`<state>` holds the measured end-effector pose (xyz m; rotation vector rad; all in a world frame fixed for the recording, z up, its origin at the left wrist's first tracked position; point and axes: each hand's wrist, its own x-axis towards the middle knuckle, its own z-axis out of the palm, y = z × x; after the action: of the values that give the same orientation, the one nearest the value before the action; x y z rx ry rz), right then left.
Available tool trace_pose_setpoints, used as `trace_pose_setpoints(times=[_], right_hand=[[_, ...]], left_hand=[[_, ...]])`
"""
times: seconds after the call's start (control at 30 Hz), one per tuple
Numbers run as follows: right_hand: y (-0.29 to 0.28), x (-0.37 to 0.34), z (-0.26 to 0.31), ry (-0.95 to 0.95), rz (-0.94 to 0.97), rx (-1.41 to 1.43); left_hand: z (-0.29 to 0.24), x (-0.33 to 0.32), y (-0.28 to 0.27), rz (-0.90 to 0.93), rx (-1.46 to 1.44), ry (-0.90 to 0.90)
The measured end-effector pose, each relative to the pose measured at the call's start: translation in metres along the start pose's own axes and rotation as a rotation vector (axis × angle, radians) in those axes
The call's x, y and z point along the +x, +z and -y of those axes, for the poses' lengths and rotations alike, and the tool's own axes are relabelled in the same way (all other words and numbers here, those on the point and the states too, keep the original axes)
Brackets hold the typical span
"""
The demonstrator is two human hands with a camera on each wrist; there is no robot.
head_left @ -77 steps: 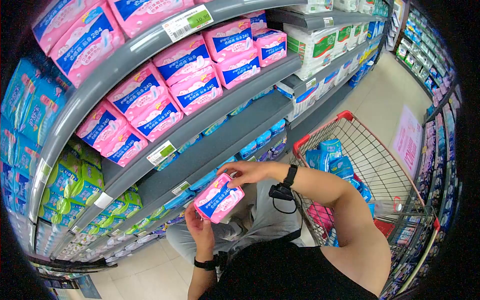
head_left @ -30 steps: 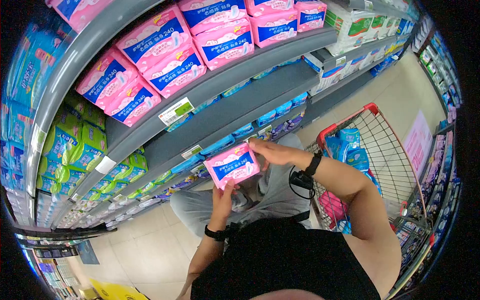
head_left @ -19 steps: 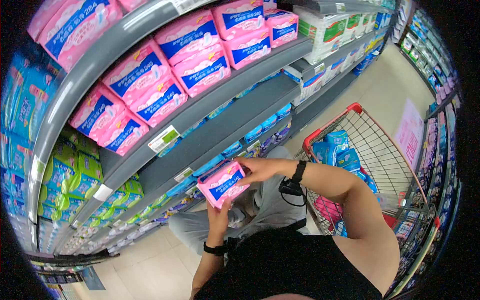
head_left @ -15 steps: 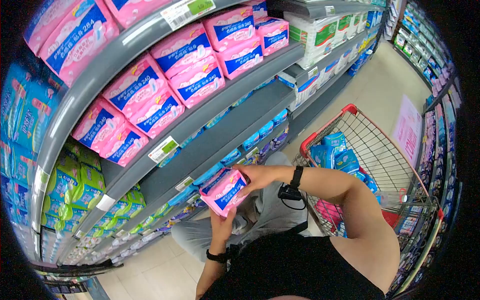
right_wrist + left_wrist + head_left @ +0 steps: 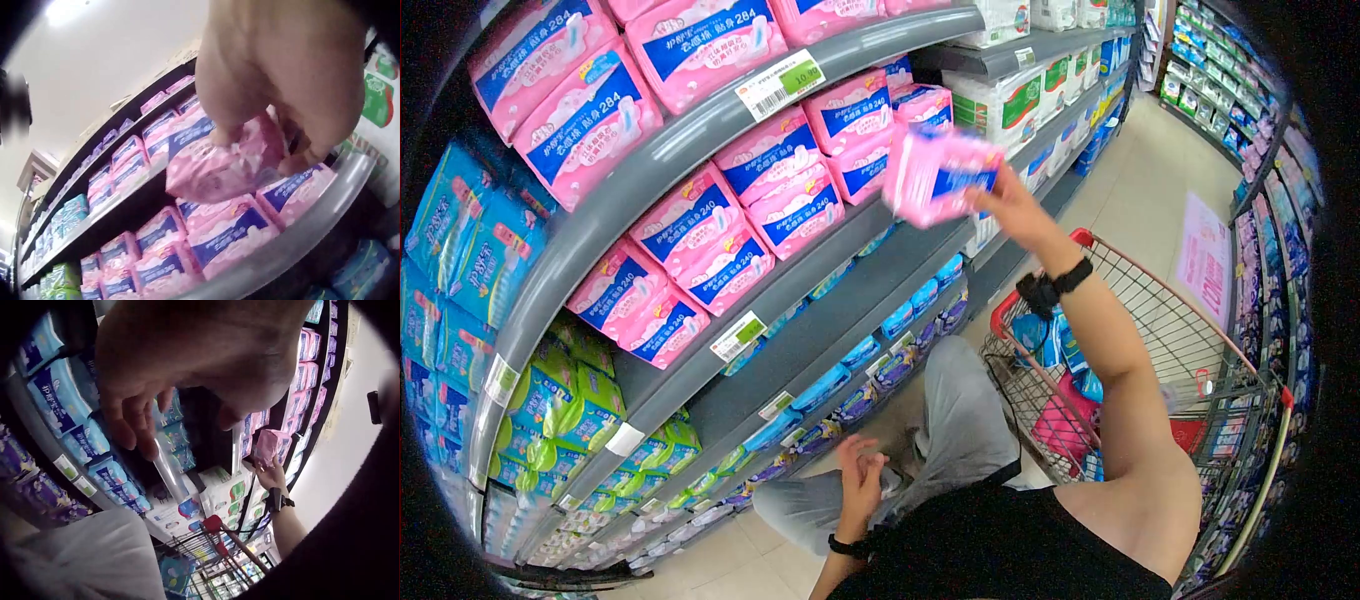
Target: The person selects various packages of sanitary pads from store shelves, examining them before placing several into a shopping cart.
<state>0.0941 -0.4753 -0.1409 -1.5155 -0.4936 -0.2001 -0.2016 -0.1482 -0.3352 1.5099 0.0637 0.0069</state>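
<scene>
We list: one pink packet [image 5: 935, 180], gripped by the curled fingers of the right hand [image 5: 1020, 212], held before the shelf [image 5: 685, 140]; one left hand [image 5: 860, 482], fingers relaxed, below that shelf; one cart [image 5: 1002, 314], beside the shelf.

A wire cart [image 5: 1082, 238] with red corners stands in a store aisle, blue packs [image 5: 1032, 333] and 1 clear bottle [image 5: 1185, 394] inside. A pink sign [image 5: 1206, 255] shows against the pale floor [image 5: 1135, 180]. Green packs [image 5: 550, 400] fill a lower shelf, white packs [image 5: 1000, 105] stand farther along, and 1 price tag [image 5: 782, 84] reads 10.90.
</scene>
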Motion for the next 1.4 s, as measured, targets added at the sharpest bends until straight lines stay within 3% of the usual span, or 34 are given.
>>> trace_pose_setpoints(times=[0.03, 0.13, 0.17, 0.2, 0.27, 0.33, 0.43, 0.47, 0.53, 0.63, 0.77, 0.87, 0.9, 1.0, 1.1, 1.17, 1.23, 1.27, 1.3, 1.37, 1.4], right_hand=[[-0.014, 0.017, 0.001, -0.075, -0.067, -0.002], [-0.039, 0.053, 0.012, -0.004, -0.369, -0.144], [-0.051, 0.076, -0.006, -0.195, -0.405, -0.239], [-0.064, 0.095, -0.024, -0.389, -0.434, -0.342], [-0.051, 0.098, -0.001, -0.245, -0.468, -0.503], [-0.055, 0.124, -0.012, -0.26, -0.447, -0.488], [-0.043, 0.14, 0.01, -0.296, -0.453, -0.692], [-0.045, 0.154, 0.001, -0.376, -0.42, -0.617], [-0.05, 0.178, -0.005, -0.362, -0.326, -0.568], [-0.036, 0.183, 0.009, -0.081, -0.178, -0.206], [-0.079, 0.237, -0.06, -0.341, -0.262, -0.686], [-0.034, 0.194, 0.006, 0.055, -0.247, -0.664], [-0.045, 0.208, -0.014, -0.012, -0.274, -0.639], [-0.044, 0.204, -0.014, -0.116, -0.342, -0.96], [-0.047, 0.191, -0.021, -0.138, -0.373, -0.881], [-0.045, 0.175, -0.024, -0.465, -0.457, -1.033], [0.005, 0.125, 0.024, -0.572, -0.345, -0.732], [0.036, 0.092, 0.062, -0.36, -0.156, -0.634], [0.072, 0.052, 0.097, -0.429, 0.008, -0.545], [0.122, -0.042, 0.175, -0.236, 0.326, -0.262], [0.127, -0.066, 0.18, -0.36, 0.488, -0.117]], left_hand=[[0.011, -0.001, -0.005, 0.03, 0.017, 0.002], [0.018, -0.004, -0.008, 0.079, 0.06, -0.035], [0.019, -0.005, -0.007, 0.092, 0.055, -0.024], [0.021, -0.004, -0.001, 0.112, 0.042, -0.012], [0.022, -0.005, 0.002, 0.136, 0.115, -0.013], [0.015, -0.005, 0.012, 0.124, 0.181, -0.003], [0.009, -0.009, 0.015, 0.092, 0.266, 0.04], [0.01, -0.011, 0.013, 0.097, 0.295, 0.075], [0.01, -0.016, 0.008, 0.104, 0.318, 0.08], [0.009, -0.021, 0.0, 0.102, 0.267, 0.001], [0.019, -0.024, -0.008, 0.069, 0.213, -0.043], [0.012, -0.027, -0.007, 0.059, 0.212, -0.043], [0.011, -0.028, -0.006, 0.062, 0.207, -0.044], [0.024, -0.03, -0.006, 0.04, 0.237, 0.038], [0.01, -0.029, -0.007, 0.05, 0.299, 0.077], [0.003, -0.032, -0.009, 0.024, 0.314, 0.072], [-0.004, -0.035, -0.014, 0.034, 0.269, -0.025], [-0.001, -0.044, -0.015, 0.045, 0.289, -0.057], [0.005, -0.043, -0.015, 0.048, 0.305, -0.056], [0.02, -0.035, -0.012, 0.058, 0.364, -0.052], [0.017, -0.04, -0.006, 0.078, 0.359, -0.051]])
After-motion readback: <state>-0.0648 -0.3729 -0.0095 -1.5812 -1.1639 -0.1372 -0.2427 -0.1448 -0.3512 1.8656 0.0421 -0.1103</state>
